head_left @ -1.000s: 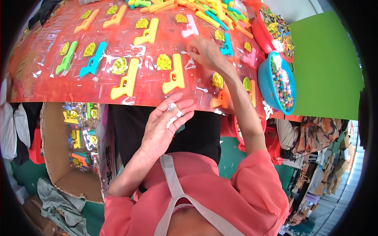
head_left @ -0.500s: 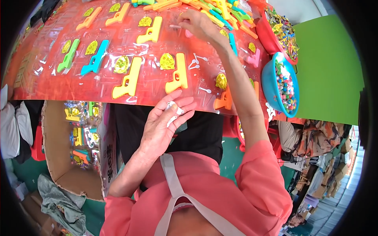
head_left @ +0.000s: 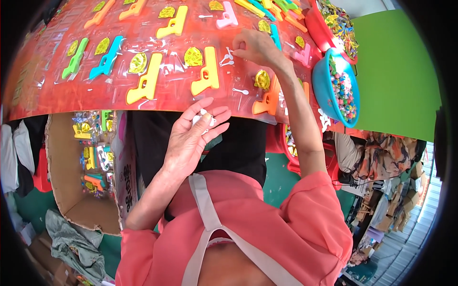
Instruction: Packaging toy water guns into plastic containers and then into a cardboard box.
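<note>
My left hand (head_left: 193, 131) is palm up just off the table's front edge, fingers curled around several small white plastic pieces (head_left: 204, 119). Over the table, my right hand (head_left: 257, 48) has its fingers bent together beside a few loose white spoon-shaped pieces (head_left: 227, 58); whether its fingertips hold one is hidden. Another white spoon-shaped piece (head_left: 240, 91) lies nearer the edge. Yellow toy pistols (head_left: 206, 74), a pink toy pistol (head_left: 227, 15) and an orange toy pistol (head_left: 268, 99) rest in clear plastic trays, each beside a round yellow patterned packet (head_left: 193, 56).
A blue bowl of colourful beads (head_left: 318, 93) and a red basin of shiny wrapped packets (head_left: 320, 29) stand at the right, by a green board (head_left: 396, 71). Below the table at left is a cardboard box (head_left: 59, 162) with packed toy sets inside.
My right hand has come back from beside the pink pistol toward the nearer loose white pieces, and a white piece now shows beside that pistol. The view has shifted slightly; my left hand keeps its pieces.
</note>
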{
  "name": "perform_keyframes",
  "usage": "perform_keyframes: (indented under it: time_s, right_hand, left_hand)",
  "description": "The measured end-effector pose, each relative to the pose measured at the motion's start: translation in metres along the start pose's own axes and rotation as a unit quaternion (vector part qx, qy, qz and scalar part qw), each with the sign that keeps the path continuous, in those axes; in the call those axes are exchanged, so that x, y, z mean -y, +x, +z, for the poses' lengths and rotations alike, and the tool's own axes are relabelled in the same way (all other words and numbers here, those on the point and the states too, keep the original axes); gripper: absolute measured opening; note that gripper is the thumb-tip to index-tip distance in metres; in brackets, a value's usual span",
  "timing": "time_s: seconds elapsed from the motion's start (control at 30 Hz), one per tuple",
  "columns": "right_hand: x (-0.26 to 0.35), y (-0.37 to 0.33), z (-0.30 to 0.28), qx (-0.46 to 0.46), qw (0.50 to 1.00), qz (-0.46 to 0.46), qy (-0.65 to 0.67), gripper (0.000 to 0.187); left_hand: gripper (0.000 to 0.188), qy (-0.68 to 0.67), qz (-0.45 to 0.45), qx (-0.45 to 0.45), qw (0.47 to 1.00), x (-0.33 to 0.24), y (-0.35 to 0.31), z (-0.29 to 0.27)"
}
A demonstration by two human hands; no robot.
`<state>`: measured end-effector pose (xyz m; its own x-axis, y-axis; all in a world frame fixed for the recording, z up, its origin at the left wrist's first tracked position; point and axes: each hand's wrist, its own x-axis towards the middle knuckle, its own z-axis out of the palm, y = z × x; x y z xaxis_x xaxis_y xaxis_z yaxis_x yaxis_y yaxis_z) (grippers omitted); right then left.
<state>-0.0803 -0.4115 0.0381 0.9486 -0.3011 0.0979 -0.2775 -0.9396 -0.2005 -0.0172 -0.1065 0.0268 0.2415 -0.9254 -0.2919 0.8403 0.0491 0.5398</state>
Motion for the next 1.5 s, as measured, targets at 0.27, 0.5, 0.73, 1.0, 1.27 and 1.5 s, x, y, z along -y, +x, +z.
perform_keyframes:
  time_s: [0.27, 0.5, 0.73, 1.0, 1.27, 1.5]
  right_hand:
    - [-0.011, 0.003, 0.003, -0.015, 0.997, 0.009, 0.072, 0.013]
    - [0.048, 0.021, -0.016, -0.013, 0.968, -0.036, 0.247, 0.014]
    - [0.108, 0.042, 0.008, 0.063, 0.957, -0.096, 0.265, 0.015]
    - [0.027, 0.015, -0.014, -0.057, 0.992, 0.044, 0.101, 0.019]
    - [0.015, 0.007, 0.018, -0.018, 0.995, 0.098, 0.022, 0.022]
    - [0.005, 0.004, 0.026, -0.096, 0.989, 0.101, 0.04, 0.022]
  left_hand:
    - [0.035, -0.004, 0.009, -0.003, 1.0, -0.003, -0.007, -0.004]
    - [0.031, 0.001, 0.013, -0.018, 1.0, -0.003, -0.014, -0.018]
    - [0.028, -0.012, 0.022, -0.03, 0.999, -0.004, -0.02, -0.025]
    - [0.017, -0.006, 0.026, -0.044, 0.999, 0.001, -0.022, -0.038]
    - [0.017, 0.019, 0.027, -0.02, 0.999, 0.01, -0.018, -0.029]
    - [0.023, 0.048, 0.004, -0.074, 0.996, 0.013, -0.019, -0.02]
